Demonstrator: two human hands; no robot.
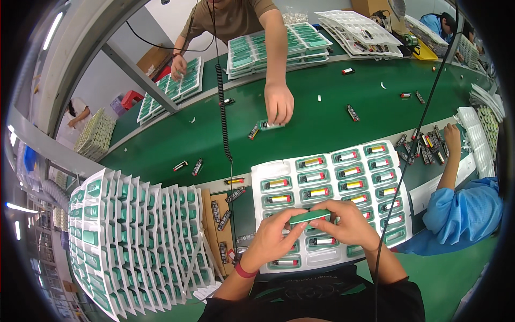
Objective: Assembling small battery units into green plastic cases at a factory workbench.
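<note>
Both my hands meet over a white tray point(335, 178) and grip a green plastic shell point(311, 216). A dark line crosses its top; whether it is one piece or two I cannot tell. My left hand point(272, 236) pinches the shell's left end between thumb and fingers. At the other end, my right hand point(350, 222) has its thumb along the near side. Below them, the tray's pockets hold green shells, many with a small electronic unit with a yellow or red-and-white cell point(313, 192) inside. My hands hide several pockets.
A tall stack of white trays point(134, 241) with green shells leans at my left. Across the green conveyor belt point(311, 86), scattered with dark units, a co-worker's hand point(279, 104) holds a green shell. On my right, a blue-sleeved person's hand point(452, 137) is near piled units point(429, 145).
</note>
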